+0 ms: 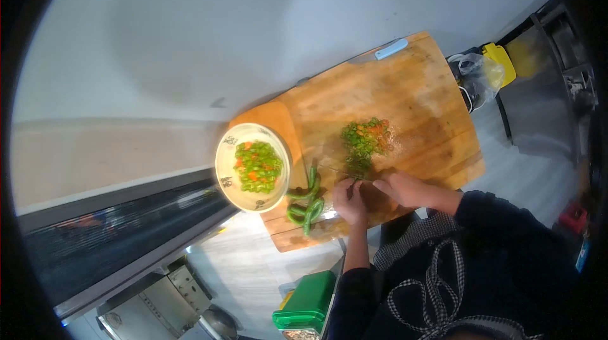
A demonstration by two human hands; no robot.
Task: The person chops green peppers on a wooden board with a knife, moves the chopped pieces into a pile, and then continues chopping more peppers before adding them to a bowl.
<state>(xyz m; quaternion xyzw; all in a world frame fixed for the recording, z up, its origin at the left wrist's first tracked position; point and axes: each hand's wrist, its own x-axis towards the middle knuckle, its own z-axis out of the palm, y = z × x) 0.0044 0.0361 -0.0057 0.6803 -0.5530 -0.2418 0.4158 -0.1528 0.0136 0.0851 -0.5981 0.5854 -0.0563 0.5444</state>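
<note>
Over the near edge of a wooden cutting board (430,93), my right hand (401,188) is closed around a knife (342,172), whose handle is hidden in the grip. The thin blade points left across the board. Just below the blade, my left hand (349,202) has its fingers curled on a dark green piece that looks like pepper, mostly covered. Beyond the blade lies a pile of chopped green and orange bits (365,140). Several long whole green peppers (307,208) lie left of my left hand. Further left, a patterned bowl (226,166) holds green and orange pieces.
A light-blue-handled knife (391,49) lies along the board's far edge, beside the wall. A clear plastic bag (482,80) and a yellow object (500,64) are to the right. Below stands a green bin (310,299). A dark ribbed surface (126,232) borders the left side.
</note>
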